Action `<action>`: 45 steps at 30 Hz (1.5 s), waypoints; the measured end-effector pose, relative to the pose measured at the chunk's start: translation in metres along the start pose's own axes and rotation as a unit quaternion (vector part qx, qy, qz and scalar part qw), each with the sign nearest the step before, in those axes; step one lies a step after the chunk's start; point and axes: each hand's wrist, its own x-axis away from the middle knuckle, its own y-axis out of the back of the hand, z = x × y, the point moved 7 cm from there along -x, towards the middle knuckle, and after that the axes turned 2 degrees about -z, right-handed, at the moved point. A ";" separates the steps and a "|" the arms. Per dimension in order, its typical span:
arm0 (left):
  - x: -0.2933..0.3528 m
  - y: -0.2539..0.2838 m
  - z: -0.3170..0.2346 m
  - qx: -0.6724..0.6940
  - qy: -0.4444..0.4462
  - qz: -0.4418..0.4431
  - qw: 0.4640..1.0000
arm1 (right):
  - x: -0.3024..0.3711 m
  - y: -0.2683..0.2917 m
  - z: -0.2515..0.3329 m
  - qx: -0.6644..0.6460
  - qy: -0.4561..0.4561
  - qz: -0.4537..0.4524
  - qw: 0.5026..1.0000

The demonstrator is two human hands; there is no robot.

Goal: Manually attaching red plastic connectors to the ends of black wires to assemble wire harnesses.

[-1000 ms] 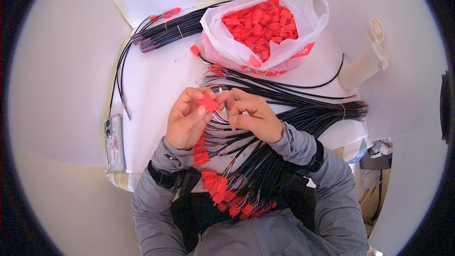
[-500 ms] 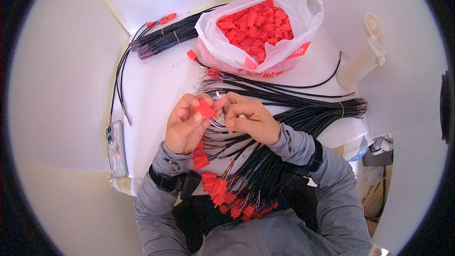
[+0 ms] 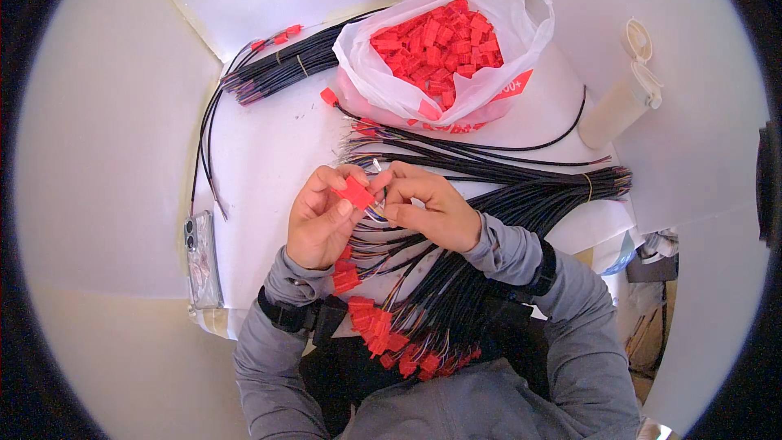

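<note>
Between the thumb and fingers of my left hand (image 3: pixel 319 216) is a red plastic connector housing (image 3: pixel 356 193). Thin coloured wires (image 3: pixel 376 213) run from its lower right end toward my right hand (image 3: pixel 429 205), whose fingers pinch them close to the housing. One loose wire with a pale metal tip (image 3: pixel 376 165) sticks up between the hands. Under and beyond my hands lies a fanned bundle of black sleeved cables (image 3: pixel 489 216), gathered by a band at the right. Several cable ends near my lap carry red connector housings (image 3: pixel 377 330).
A white plastic bag (image 3: pixel 358 73) full of red housings (image 3: pixel 440 45) stands at the back. Another banded cable bundle (image 3: pixel 281 65) lies at the back left. A phone (image 3: pixel 202 261) rests at the left table edge, and a cream bottle (image 3: pixel 615 114) with its lid up stands at the right.
Both hands stay almost in place. The red housing has tilted slightly in my left fingers, and my right fingers have shifted a little on the wires.
</note>
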 end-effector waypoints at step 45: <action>-0.003 -0.004 -0.004 -0.143 -0.078 0.008 0.987 | 0.002 0.013 0.018 0.145 0.081 -0.111 0.980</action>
